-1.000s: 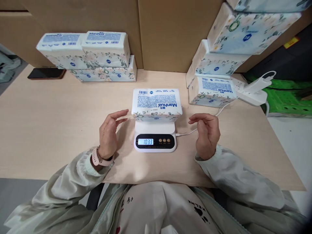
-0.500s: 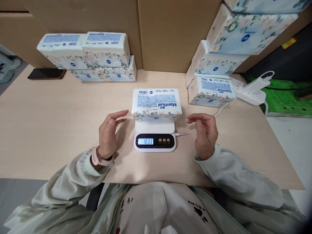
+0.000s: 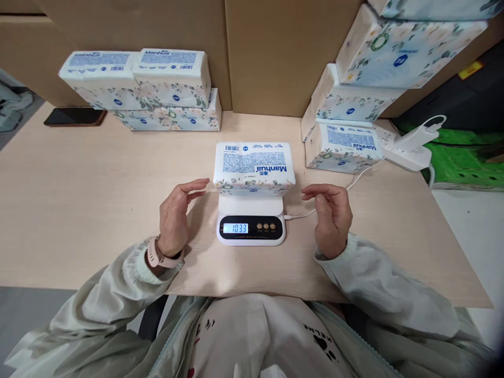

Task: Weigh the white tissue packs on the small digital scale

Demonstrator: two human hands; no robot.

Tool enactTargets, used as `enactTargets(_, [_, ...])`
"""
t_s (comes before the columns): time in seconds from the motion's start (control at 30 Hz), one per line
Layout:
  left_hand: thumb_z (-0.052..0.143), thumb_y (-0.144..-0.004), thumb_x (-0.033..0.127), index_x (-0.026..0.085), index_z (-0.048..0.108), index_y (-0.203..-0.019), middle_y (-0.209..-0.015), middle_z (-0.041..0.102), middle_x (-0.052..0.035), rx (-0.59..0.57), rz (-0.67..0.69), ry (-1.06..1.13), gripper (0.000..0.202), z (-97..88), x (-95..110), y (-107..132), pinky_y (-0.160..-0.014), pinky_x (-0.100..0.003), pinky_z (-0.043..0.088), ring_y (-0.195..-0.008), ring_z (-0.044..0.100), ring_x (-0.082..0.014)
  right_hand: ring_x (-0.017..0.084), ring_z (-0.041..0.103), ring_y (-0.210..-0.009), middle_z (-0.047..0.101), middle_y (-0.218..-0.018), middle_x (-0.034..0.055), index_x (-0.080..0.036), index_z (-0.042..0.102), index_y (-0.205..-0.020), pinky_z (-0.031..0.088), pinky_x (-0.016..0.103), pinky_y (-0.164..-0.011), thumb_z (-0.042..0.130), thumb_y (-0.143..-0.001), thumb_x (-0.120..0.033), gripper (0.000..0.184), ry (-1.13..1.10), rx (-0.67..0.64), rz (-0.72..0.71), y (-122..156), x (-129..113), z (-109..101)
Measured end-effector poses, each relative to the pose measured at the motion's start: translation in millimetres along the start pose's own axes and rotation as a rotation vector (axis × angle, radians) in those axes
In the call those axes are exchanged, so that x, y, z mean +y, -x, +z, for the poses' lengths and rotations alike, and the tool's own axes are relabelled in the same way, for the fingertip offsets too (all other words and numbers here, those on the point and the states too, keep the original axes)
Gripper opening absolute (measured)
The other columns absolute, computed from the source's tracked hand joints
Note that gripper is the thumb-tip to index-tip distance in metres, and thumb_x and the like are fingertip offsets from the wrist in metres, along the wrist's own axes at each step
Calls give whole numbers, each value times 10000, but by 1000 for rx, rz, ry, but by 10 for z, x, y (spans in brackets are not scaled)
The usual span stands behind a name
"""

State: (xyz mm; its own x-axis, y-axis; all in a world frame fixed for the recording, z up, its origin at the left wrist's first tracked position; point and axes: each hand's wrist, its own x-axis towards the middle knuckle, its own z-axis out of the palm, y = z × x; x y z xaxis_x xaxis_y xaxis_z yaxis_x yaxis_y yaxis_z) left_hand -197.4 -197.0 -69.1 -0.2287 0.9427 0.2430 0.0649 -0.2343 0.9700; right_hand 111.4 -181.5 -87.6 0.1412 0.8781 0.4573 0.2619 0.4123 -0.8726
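Observation:
A pack of tissues (image 3: pixel 254 168), white with a floral side and "Manhua" print upside down to me, rests on the white kitchen scale (image 3: pixel 251 231). The scale's lit display reads 103.3, and a white cable enters its right side. My left hand (image 3: pixel 175 218) is left of the pack, fingers stretched toward it without touching. On the other side my right hand (image 3: pixel 331 218) hovers apart from the pack, fingers loosely bent and nothing held. A pink watch band (image 3: pixel 159 255) circles my left wrist.
Stacked tissue packs (image 3: pixel 173 79) stand at the back left, beside a dark phone (image 3: pixel 74 116). More packs (image 3: pixel 348 105) pile up at the back right. A white power strip (image 3: pixel 409 155) with a plugged-in charger lies right of them. Cardboard boxes (image 3: pixel 268 58) line the back edge.

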Motion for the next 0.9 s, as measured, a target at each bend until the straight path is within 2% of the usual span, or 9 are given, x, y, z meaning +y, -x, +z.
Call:
enactTargets(0.3, [547,-1045,547,221,800,-1089,-1249,777,-108,-10,16,13,415,-14,-28,-8,-1058,-462,610,-1276,703,-280,216,724,-997,758,-1111,64,-244,695,-1167,560,419,-919,570,-1071,-395,219,-5,-43,6,17,39,0])
enactTargets(0.53, [556,-1056,501,224,810,-1110,-1260,770,-112,-19,24,24,379,-12,-35,-3,-1044,-436,614,-1271,703,-269,254,722,-1182,774,-1222,86,-251,692,-1234,552,492,-1082,580,-1069,-431,269,-1,-68,22,29,55,-3])
enactTargets(0.83, [544,-1084,470,239,818,-1144,-1270,779,-84,-42,41,43,364,-21,-29,4,-1052,-426,600,-1274,704,-252,261,712,-1240,764,-1272,79,-276,679,-1275,543,509,-1128,573,-1075,-433,275,-1,-105,22,32,34,-13])
enactTargets(0.9, [531,-1094,465,244,816,-1171,-1297,770,-83,-54,52,32,369,-26,-24,6,-1077,-451,593,-1290,695,-258,266,705,-1268,758,-1307,79,-285,674,-1294,537,524,-1154,571,-1075,-451,294,-8,-117,39,20,25,-6])
